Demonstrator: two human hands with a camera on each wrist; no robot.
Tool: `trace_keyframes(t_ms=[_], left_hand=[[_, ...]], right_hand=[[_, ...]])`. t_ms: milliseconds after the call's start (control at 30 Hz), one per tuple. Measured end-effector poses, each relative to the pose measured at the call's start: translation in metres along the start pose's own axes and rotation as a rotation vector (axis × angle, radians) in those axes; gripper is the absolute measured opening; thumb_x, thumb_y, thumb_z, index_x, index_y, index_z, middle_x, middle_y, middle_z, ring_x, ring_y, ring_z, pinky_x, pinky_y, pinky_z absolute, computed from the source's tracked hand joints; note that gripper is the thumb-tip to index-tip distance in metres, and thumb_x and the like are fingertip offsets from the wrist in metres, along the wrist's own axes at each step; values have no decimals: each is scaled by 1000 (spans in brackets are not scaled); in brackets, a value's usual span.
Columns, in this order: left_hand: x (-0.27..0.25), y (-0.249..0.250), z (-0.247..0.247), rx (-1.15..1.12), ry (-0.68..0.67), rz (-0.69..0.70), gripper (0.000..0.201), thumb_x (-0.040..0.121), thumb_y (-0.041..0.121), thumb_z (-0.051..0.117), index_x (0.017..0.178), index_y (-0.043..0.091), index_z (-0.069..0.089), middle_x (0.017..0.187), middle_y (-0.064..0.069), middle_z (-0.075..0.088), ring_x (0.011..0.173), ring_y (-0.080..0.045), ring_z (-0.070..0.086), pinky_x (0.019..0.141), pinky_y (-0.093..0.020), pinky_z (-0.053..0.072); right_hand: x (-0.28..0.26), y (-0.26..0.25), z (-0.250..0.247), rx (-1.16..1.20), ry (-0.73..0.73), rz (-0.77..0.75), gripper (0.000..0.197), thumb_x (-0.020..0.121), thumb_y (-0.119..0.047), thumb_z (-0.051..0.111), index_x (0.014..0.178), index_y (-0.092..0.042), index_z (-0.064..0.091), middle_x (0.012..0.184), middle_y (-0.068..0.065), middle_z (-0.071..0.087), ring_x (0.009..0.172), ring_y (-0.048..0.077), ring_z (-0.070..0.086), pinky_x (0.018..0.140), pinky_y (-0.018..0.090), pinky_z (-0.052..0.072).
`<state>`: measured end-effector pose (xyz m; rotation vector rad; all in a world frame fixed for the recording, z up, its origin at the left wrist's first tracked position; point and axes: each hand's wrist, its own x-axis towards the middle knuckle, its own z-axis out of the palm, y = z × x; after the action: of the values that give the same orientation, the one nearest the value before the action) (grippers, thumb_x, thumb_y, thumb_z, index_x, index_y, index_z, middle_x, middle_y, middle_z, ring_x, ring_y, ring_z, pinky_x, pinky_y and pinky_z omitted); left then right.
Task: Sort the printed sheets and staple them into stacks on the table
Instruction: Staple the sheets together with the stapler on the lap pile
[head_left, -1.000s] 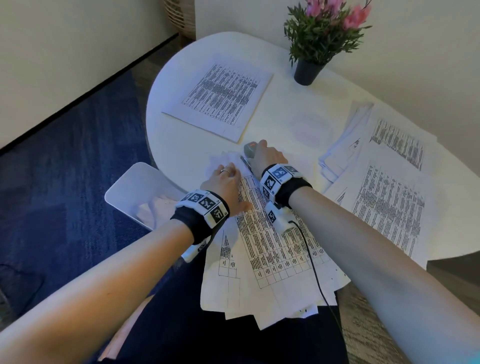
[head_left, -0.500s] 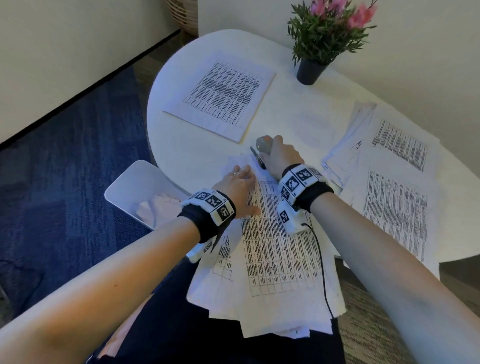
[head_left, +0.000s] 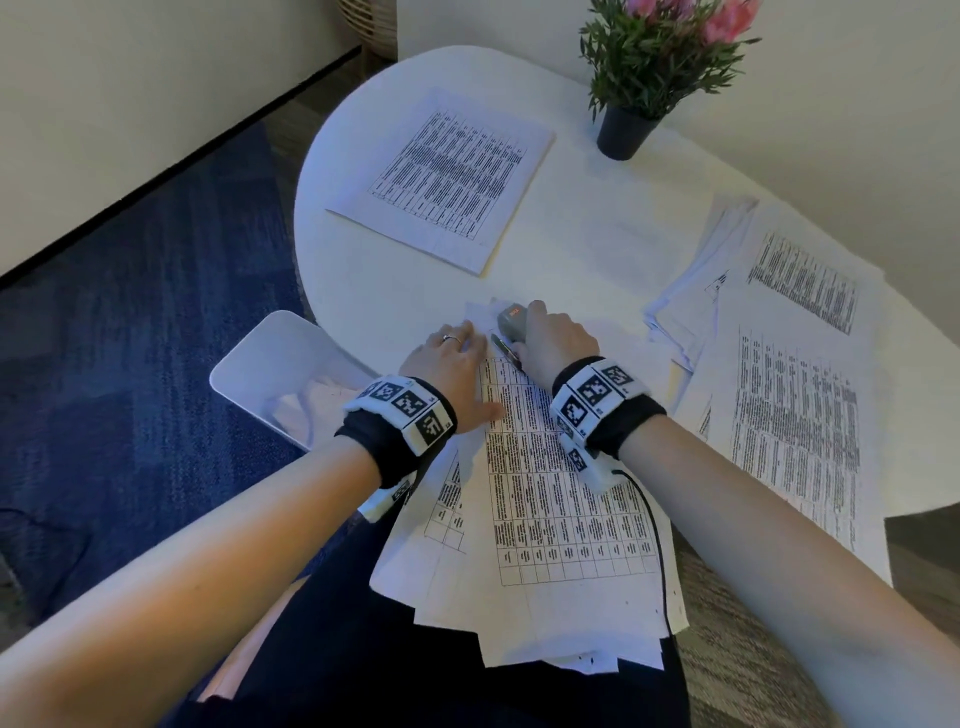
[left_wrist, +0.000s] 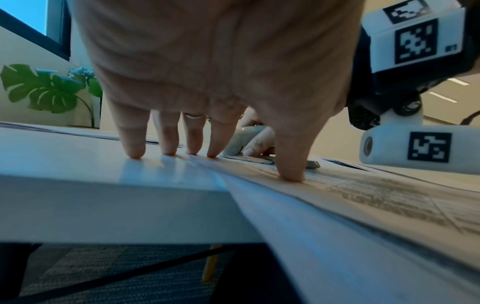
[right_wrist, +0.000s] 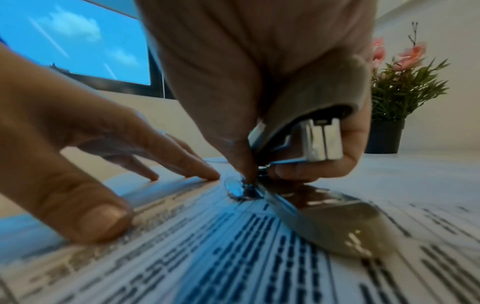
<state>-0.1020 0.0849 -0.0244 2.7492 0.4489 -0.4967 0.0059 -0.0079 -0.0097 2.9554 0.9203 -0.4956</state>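
Note:
A fanned stack of printed sheets (head_left: 550, 499) hangs over the near edge of the white table (head_left: 395, 296) onto my lap. My left hand (head_left: 449, 358) lies flat, its straight fingers (left_wrist: 135, 144) pressing the stack's top left corner down. My right hand (head_left: 553, 338) grips a grey stapler (head_left: 511, 319) at the stack's top edge; its metal base (right_wrist: 330, 222) lies on the top sheet (right_wrist: 233, 257) and its head (right_wrist: 319, 139) is lifted under my palm. A neat stack (head_left: 447, 176) lies at the far left of the table.
Loose printed sheets (head_left: 795, 395) spread over the right side of the table. A potted plant with pink flowers (head_left: 654, 67) stands at the back. A white chair seat (head_left: 275, 374) is left of my lap, above a blue carpet (head_left: 130, 322).
My right hand first moved the stapler up and right off the stack, then brought it back down onto the top edge. My left hand stayed pressed on the corner.

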Motion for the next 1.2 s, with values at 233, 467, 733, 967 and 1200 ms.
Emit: trace_keyframes(t_ms=[233,467,733,967,1200], left_hand=[[3,0,-1,15,9,4,99,79,66,56,152,17,11,159,-8,6,144,-30,11,116,-42,19],[3,1,-3,31,8,4,99,79,65,57,152,17,11,159,-8,6,143,-30,11,115,-43,20],[6,1,-1,31,20,-11,100,77,67,58,151,17,13,159,-8,8,143,-30,13,116,-44,22],[3,5,-3,19,43,-16,97,78,65,58,150,15,17,156,-9,12,141,-30,16,114,-44,25],[2,4,-4,1,37,-10,95,80,63,58,150,15,15,158,-7,8,144,-29,11,115,-42,21]], right_hand=[[7,-7,8,5,66,62,26,97,-18,48,117,-4,43,112,16,62,98,34,61,66,34,38],[14,-6,0,-120,76,-55,32,94,-15,46,123,-7,38,114,16,58,98,35,59,72,40,41],[21,-14,4,75,34,121,31,95,-21,52,118,-3,43,115,16,60,102,34,59,71,36,40],[26,-11,-1,-124,92,-63,34,91,-20,54,120,-8,40,113,14,58,97,34,59,68,36,39],[33,-19,-9,88,-77,154,46,94,-32,54,124,0,44,126,15,55,112,31,55,76,32,42]])
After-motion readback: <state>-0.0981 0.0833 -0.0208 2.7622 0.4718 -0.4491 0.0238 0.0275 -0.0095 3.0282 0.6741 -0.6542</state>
